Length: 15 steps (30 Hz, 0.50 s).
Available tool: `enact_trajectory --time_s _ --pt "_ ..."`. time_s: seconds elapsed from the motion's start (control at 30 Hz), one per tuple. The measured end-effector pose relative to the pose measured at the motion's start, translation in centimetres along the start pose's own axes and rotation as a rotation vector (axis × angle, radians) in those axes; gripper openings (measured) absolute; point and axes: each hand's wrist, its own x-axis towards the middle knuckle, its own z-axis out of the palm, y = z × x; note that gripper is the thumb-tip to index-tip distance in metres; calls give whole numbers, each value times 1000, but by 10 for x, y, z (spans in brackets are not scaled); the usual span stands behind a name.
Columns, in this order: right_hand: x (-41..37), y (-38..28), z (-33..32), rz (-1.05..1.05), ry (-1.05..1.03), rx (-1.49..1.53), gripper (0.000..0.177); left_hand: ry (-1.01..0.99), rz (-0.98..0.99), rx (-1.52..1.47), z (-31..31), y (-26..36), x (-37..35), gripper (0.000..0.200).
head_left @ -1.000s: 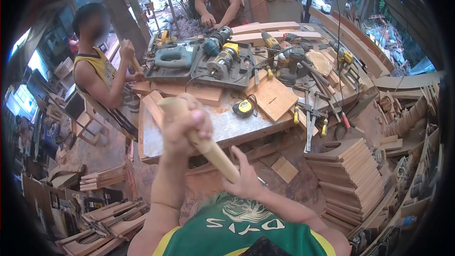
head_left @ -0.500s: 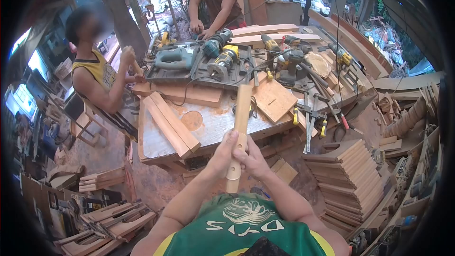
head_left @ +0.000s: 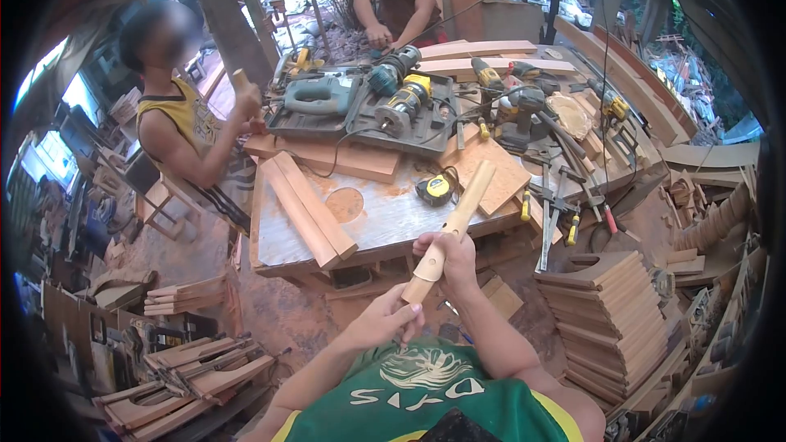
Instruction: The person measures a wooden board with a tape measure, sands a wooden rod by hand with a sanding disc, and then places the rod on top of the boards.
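A round, pale wooden post [head_left: 451, 226] with small holes along it slants up and to the right in front of me, above the near side of the table. My right hand [head_left: 453, 257] is wrapped around it below the middle, beside a hole and a ring-like step. Low on the post, my left hand [head_left: 383, 317] has its thumb and finger at the bottom end, the other fingers loosely curled beneath. Beyond the upper end lies a square wooden board [head_left: 501, 170], and a yellow tape measure [head_left: 436, 187] rests on the table [head_left: 372, 229].
An open tool case [head_left: 327, 129] holds power tools. Two boards [head_left: 307, 209] lie at left. Drills [head_left: 520, 105] and clamps [head_left: 550, 209] crowd the right side. Stacked wooden pieces [head_left: 602, 327] stand at lower right, more [head_left: 188, 376] at lower left. One co-worker [head_left: 184, 127] stands left, another [head_left: 401, 0] behind.
The post has tilted to the right. My right hand now grips it higher, while my left hand has slid down to its bottom end. The view has shifted slightly; the tape measure is uncovered.
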Motion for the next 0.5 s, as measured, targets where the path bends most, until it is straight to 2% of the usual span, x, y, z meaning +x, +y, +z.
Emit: enact_trajectory --time_s 0.07,0.1,0.2,0.3,0.4,0.43,0.5 --pt "-7 -2 5 131 -90 77 19 30 -104 -135 -7 -18 0 48" --pt "-12 2 12 150 -107 86 14 101 -151 -74 -8 -14 1 44" --pt "-11 16 18 276 -117 279 10 239 44 320 -7 -18 4 40" --pt "-10 20 28 312 -102 278 11 269 -42 40 -6 -29 -2 41" --pt "25 16 20 315 -93 173 13 313 -83 40 11 -22 -31 41" --pt "49 16 12 296 -20 182 13 332 -93 74 17 -18 -41 40" --pt "72 19 9 307 -30 231 16 363 -107 -37 19 -20 -52 36"
